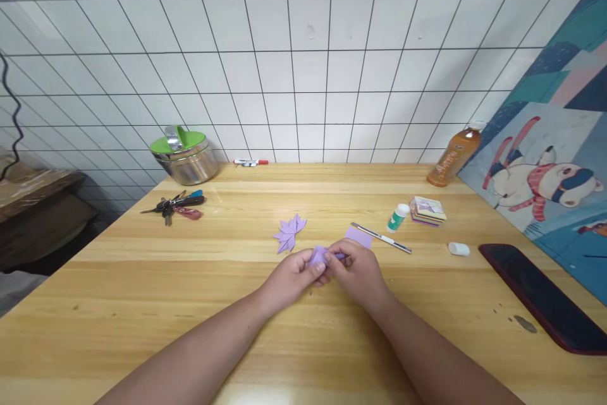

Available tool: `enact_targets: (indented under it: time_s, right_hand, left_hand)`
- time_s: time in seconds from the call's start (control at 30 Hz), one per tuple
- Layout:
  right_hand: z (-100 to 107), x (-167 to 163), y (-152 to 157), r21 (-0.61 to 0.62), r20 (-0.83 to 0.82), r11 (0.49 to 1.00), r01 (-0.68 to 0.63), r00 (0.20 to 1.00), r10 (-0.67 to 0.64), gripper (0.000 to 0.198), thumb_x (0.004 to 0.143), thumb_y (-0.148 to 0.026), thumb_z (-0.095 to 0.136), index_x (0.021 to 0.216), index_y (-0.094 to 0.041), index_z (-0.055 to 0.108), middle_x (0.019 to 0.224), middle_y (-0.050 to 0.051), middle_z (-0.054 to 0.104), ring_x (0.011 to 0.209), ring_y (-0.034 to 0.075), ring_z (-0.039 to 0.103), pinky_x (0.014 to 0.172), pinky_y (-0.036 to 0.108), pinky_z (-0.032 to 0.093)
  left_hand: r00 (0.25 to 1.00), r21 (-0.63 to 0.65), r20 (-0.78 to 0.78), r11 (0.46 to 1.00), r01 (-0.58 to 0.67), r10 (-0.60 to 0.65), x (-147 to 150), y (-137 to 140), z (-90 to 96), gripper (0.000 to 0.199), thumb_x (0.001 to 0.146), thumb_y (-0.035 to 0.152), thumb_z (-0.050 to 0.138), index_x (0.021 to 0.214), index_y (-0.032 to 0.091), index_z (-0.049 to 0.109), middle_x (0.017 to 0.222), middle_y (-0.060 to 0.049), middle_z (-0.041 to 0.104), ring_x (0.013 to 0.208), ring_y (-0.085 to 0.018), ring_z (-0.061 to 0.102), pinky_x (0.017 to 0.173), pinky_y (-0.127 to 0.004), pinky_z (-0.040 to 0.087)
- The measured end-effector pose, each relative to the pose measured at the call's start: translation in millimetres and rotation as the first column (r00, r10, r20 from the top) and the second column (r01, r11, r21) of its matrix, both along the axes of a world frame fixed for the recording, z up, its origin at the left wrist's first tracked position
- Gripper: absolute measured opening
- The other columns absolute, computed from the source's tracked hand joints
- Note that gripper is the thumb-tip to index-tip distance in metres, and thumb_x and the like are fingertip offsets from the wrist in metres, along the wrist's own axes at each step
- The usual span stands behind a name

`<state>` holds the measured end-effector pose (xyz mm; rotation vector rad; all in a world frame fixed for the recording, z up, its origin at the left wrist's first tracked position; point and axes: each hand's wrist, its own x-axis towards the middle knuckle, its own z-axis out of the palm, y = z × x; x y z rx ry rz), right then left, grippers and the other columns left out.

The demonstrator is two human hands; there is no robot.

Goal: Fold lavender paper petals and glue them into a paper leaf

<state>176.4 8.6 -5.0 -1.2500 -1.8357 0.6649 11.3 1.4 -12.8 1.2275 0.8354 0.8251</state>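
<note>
Pinching paper [318,254] in left hand [287,276] and right hand [361,271] at lower centre, seemingly mid-fold; near folded cluster [288,235] and unfolded sheet [361,238].

Folded purple paper [318,256] partly hidden by hands [359,271]; phone [543,297] cut off at right; bottle lettering [448,161] blurred.

From my remote post I count one left hand [290,277], one right hand [356,271], apparently one held purple paper [318,256], one folded purple cluster [288,234], one purple sheet [359,238], one glue stick [397,220], one white cap [459,249], one slim tool [387,240], one paper stack [427,211], one bottle [451,158], one lidded pot [190,166] and one phone [535,291].
</note>
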Motion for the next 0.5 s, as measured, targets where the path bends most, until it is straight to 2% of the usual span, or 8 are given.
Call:
enact_targets:
  time_s: [0.1,0.23,0.4,0.5]
  right_hand:
    - [1.5,-0.2,-0.8,0.019,0.007,0.999,0.029,1.000,-0.029,0.007,0.077,-0.024,0.056,0.073,-0.020,0.060,0.072,0.001,0.062,0.064,0.013,0.056,0.055,0.023,0.045]
    - [1.6,1.0,-0.5,0.048,0.014,0.999,-0.002,1.000,0.002,0.005,0.076,-0.023,0.057,0.073,-0.020,0.060,0.073,0.001,0.062,0.069,0.014,0.058,0.058,0.023,0.046]
    - [0.5,2.7,0.7,0.071,-0.087,0.997,-0.011,0.996,0.017,0.007,0.077,-0.024,0.058,0.074,-0.020,0.062,0.072,0.002,0.063,0.067,0.014,0.059,0.057,0.024,0.048]
    - [0.9,2.4,0.4,0.047,-0.178,0.999,0.024,0.984,-0.015,0.009,0.077,-0.026,0.058,0.074,-0.019,0.062,0.074,0.003,0.063,0.067,0.015,0.060,0.056,0.024,0.049]
  left_hand:
    - [0.997,0.058,-0.069,0.998,-0.011,0.015,2.4,-0.6,0.3,0.033,0.078,0.044,0.060,0.087,0.012,0.062,0.077,-0.005,0.063,0.070,-0.014,0.056,0.066,-0.025,0.044]
    - [0.998,0.039,-0.058,0.999,-0.025,0.027,1.8,0.7,-2.2,0.032,0.074,0.042,0.065,0.087,0.013,0.061,0.075,-0.004,0.062,0.068,-0.013,0.056,0.062,-0.023,0.043]
    - [1.000,-0.113,0.023,0.994,-0.010,0.012,-2.5,3.4,-2.0,0.048,0.083,0.053,0.047,0.096,0.011,0.064,0.082,-0.012,0.068,0.070,-0.016,0.061,0.064,-0.027,0.046]
    - [0.998,-0.179,0.057,0.984,-0.019,0.029,-3.7,4.9,-3.5,0.048,0.081,0.054,0.050,0.094,0.010,0.064,0.078,-0.013,0.069,0.064,-0.015,0.061,0.059,-0.025,0.045]
